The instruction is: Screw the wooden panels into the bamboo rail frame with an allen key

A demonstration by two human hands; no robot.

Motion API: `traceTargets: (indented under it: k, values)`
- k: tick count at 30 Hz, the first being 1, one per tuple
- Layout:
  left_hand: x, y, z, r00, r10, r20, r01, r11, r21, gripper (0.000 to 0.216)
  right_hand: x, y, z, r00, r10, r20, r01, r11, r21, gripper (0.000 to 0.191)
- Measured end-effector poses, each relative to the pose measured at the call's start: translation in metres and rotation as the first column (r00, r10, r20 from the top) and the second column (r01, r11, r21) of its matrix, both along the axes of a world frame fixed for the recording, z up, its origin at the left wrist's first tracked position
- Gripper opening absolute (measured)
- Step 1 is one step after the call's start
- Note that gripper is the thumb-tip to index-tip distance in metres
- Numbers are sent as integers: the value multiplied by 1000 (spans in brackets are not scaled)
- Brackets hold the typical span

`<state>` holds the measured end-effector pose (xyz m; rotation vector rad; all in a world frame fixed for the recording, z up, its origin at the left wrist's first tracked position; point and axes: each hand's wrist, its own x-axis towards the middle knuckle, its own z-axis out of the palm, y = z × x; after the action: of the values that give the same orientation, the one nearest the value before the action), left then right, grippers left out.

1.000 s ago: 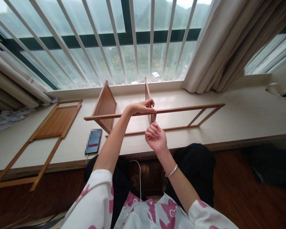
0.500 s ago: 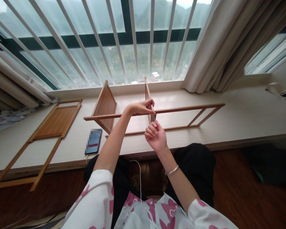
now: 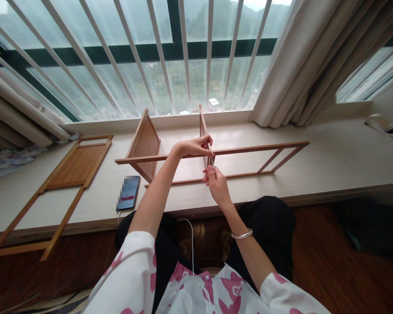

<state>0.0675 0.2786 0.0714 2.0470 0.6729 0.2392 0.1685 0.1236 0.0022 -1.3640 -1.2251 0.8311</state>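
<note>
A wooden frame lies on its long side on the white sill, with a wide end panel and a narrower middle board standing across it. My left hand reaches over the upper rail, its fingers bent around the joint where the middle board meets the rail. Just below, my right hand is closed in a pinch on a thin metal tool, seen only as a slim shiny line pointing up at that joint. The tool's ends are hidden by my fingers.
A second wooden frame with a panel lies flat at the left, overhanging the sill's front edge. A phone with a white cable lies near my left forearm. Barred window and curtains stand behind. A pale strap-like item rests far right.
My right hand has turned over at the wrist, from palm and curled fingers facing up to the back of the hand showing. My left hand and the frame have stayed in place.
</note>
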Motion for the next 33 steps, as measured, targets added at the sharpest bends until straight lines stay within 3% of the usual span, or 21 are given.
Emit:
traceTargets:
  k: [3, 7, 10, 12, 15, 17, 19, 21, 25, 28, 33]
  values:
    - [0, 1, -1, 1000, 2, -4, -2, 1000, -7, 46, 2, -1, 3, 957, -103, 273, 94, 995, 46, 44]
    - [0, 0, 1, 1000, 15, -14, -14, 1000, 11, 46, 4, 0, 8, 815, -204, 543, 184, 979, 91, 45]
    - [1, -2, 4, 999, 36, -14, -35, 998, 55, 40, 4, 2, 12, 724, -235, 649, 215, 970, 111, 46]
    - [2, -3, 5, 999, 41, -11, -40, 997, 61, 35, 6, 2, 14, 731, -230, 642, 213, 971, 106, 47]
    - [3, -4, 5, 999, 48, -18, -47, 997, 53, 31, 8, 3, 14, 864, -159, 477, 149, 987, 60, 48]
    - [3, -3, 4, 998, 53, -29, -51, 997, 66, 30, 8, 5, 11, 969, -78, 233, 76, 997, 20, 49]
    - [3, -2, 4, 998, 50, -35, -47, 996, 77, 31, 6, 7, 7, 996, 3, -84, -4, 1000, -11, 48]
    - [3, -1, 4, 998, 44, -34, -42, 997, 72, 31, 4, 9, 6, 915, 69, -398, -82, 996, -16, 42]
    - [3, -2, 4, 999, 47, -24, -45, 997, 67, 32, 3, 7, 11, 578, 201, -791, -264, 963, 53, 27]
    - [3, -2, 4, 999, 37, -19, -36, 998, 45, 37, 5, 2, 19, 386, 246, -889, -302, 944, 131, 24]
    - [2, 0, 0, 1000, 18, -24, -17, 999, 38, 48, 2, -2, 27, 257, 224, -940, -216, 961, 170, 26]
